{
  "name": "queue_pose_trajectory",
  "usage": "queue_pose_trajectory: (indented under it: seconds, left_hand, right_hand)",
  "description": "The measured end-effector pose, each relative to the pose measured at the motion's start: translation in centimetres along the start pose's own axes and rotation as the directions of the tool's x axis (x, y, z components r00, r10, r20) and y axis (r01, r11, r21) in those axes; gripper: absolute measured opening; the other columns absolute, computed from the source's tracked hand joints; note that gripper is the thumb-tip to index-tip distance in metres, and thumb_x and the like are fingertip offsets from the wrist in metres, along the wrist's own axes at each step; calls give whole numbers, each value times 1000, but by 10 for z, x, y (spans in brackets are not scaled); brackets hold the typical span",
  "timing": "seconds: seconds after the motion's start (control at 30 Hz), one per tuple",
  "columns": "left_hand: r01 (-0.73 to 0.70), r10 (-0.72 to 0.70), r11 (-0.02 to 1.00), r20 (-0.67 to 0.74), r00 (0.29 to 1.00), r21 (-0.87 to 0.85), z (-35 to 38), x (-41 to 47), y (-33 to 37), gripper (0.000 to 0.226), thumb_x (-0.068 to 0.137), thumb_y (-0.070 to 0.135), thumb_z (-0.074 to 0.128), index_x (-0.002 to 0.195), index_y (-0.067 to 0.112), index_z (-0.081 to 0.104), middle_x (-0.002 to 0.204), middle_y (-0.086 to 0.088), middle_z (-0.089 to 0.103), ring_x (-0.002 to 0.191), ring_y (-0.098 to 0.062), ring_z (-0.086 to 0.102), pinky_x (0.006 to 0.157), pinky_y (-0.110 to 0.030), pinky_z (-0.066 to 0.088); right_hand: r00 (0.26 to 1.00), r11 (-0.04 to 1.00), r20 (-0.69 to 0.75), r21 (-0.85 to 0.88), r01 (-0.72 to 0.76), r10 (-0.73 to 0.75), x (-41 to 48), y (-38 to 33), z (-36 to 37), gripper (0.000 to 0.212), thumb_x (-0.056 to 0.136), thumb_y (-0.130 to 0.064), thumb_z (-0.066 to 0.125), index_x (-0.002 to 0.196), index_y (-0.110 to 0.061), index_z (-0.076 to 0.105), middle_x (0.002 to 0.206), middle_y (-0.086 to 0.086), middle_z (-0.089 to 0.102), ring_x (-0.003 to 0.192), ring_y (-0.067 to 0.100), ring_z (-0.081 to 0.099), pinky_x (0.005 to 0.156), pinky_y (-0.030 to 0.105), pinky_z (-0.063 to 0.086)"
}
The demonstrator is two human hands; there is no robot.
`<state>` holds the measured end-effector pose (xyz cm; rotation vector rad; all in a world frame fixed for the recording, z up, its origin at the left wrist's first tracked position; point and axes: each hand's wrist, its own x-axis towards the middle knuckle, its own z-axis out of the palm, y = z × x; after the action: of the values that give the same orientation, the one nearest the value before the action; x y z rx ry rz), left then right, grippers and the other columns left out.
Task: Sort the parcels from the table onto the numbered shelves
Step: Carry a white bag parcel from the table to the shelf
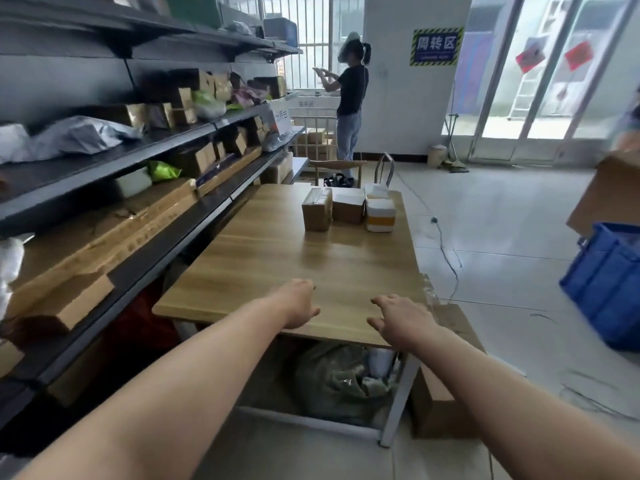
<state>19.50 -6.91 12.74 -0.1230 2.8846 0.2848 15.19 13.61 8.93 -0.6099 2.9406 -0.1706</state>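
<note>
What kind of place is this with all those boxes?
Probably a parcel sorting room or delivery depot. Long shelves are packed with cardboard boxes, a few small parcels wait on the wooden table, and a blue crate stands on the floor.

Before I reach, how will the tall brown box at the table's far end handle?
The brown box looks like taped cardboard, so it is probably stiff. It stands taller than wide, so a push high up might tip it; gripping it low seems safer.
</note>
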Motion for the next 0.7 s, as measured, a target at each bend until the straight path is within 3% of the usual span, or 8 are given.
queue_pose_trajectory:
  seconds: [0.37,0.7]
  left_hand:
    - [-45,50,994,55,997,-97,-10,127,-15,62,96,39,55,148,15,32,153,-9,33,137,-29,37,109,-37,35]
    - [0,4,996,47,999,-89,-23,249,7,61,94,43,56,146,19,37,152,-8,37,135,-28,39,108,-35,36]
  right_hand:
    - [983,982,19,40,-185,185,85,35,4,52,96,-48,45,142,-26,38,143,0,45,128,25,45,99,42,37]
    - [984,982,53,67,-175,172,212,98,-3,52,96,-47,45,142,-25,38,144,2,44,129,26,44,102,43,35]
